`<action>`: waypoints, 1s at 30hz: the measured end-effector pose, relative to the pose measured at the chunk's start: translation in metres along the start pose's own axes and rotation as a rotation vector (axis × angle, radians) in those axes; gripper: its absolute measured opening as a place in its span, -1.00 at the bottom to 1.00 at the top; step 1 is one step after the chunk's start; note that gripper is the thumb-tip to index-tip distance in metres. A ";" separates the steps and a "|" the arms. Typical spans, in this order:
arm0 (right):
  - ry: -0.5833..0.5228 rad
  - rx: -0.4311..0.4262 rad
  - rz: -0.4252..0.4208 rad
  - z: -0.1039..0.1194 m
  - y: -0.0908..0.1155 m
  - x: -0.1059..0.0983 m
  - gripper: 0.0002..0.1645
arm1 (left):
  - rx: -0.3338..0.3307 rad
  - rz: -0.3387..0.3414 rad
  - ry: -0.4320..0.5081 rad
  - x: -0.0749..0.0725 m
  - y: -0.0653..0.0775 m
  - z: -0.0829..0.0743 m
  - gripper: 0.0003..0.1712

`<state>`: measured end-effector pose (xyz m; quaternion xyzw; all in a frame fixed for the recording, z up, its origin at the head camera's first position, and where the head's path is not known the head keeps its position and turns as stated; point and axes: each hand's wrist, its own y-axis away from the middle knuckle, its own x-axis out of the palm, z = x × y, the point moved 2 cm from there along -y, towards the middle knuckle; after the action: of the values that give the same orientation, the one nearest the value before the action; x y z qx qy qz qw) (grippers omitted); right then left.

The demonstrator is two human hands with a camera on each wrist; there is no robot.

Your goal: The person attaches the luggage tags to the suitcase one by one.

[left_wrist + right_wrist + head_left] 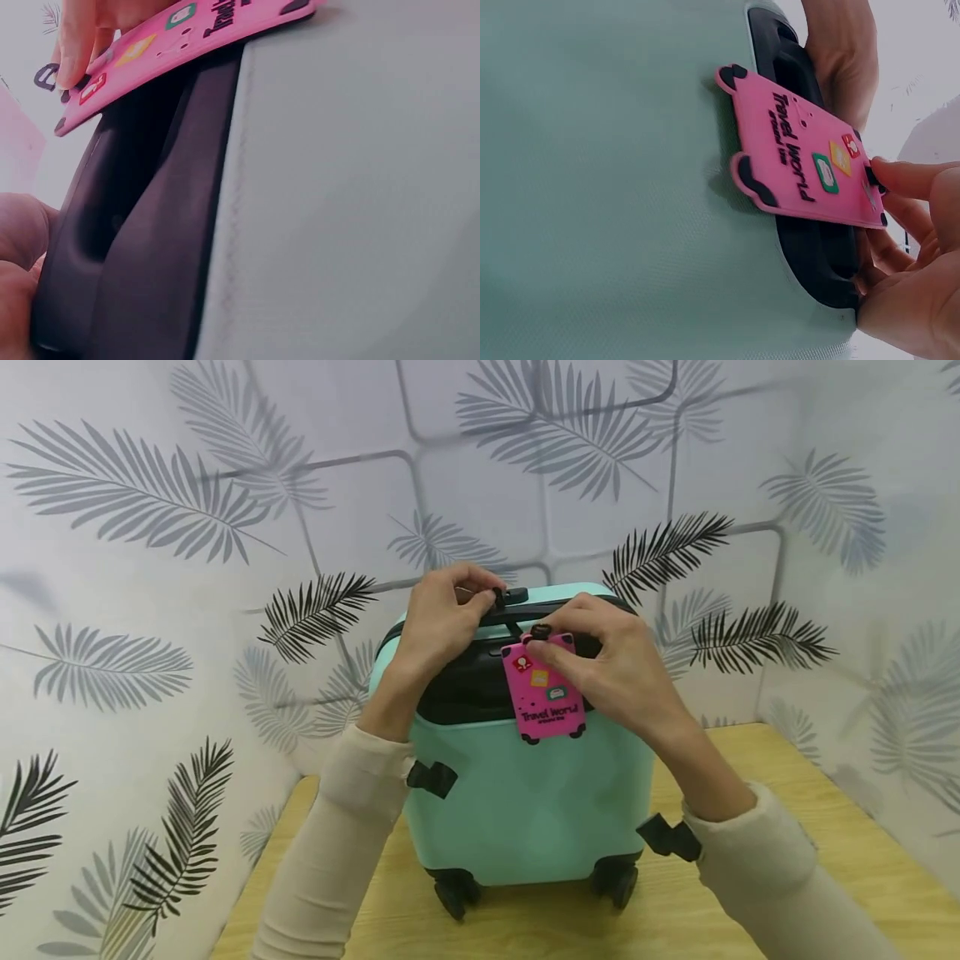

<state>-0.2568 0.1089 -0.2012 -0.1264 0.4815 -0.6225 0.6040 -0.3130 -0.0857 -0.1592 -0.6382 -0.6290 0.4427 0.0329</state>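
Note:
A mint-green suitcase (525, 802) with a black front panel stands upright on its wheels. Against its upper front hangs a pink luggage tag (550, 697), printed "Travel World". My right hand (618, 660) pinches the tag's top end between thumb and fingers, beside a small black buckle (540, 631). At the suitcase's top edge, my left hand (446, 618) pinches a small black strap piece (498, 599) with thumb and forefinger. In the left wrist view the tag (187, 45) lies slanted over the black panel (157, 225). In the right wrist view the thumb presses the tag's (802, 150) top end.
The suitcase stands on a light wood-grain table (795, 852). Behind it rises a pale wall covering (480, 485) with grey and black leaf patterns. A black handle piece (516, 596) is on the suitcase's top. Black wheels (618, 887) show below.

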 end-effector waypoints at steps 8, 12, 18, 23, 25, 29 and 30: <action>0.042 -0.073 0.019 0.000 0.003 0.006 -0.79 | 0.016 -0.005 0.025 0.003 0.006 0.001 -0.80; 0.044 -0.098 0.013 0.000 0.003 0.006 -0.73 | 0.018 -0.010 0.038 0.003 0.006 0.000 -0.81; 0.053 -0.151 -0.010 0.000 0.001 0.007 -0.66 | 0.004 -0.022 0.156 0.002 0.004 0.001 -0.81; 0.060 -0.176 -0.075 0.000 0.001 0.007 -0.71 | 0.026 0.006 0.167 0.003 0.005 -0.002 -0.84; 0.069 -0.185 -0.089 0.000 0.001 0.007 -0.72 | 0.044 0.035 0.140 0.004 0.006 -0.004 -0.84; 0.075 -0.209 -0.096 0.001 0.000 0.008 -0.73 | 0.053 0.066 0.122 0.003 0.007 -0.004 -0.82; 0.075 -0.212 -0.103 0.002 -0.001 0.008 -0.74 | 0.054 0.069 0.127 0.002 0.007 -0.004 -0.81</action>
<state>-0.2579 0.1008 -0.2032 -0.1906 0.5599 -0.6026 0.5359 -0.3058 -0.0830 -0.1617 -0.6852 -0.5911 0.4189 0.0749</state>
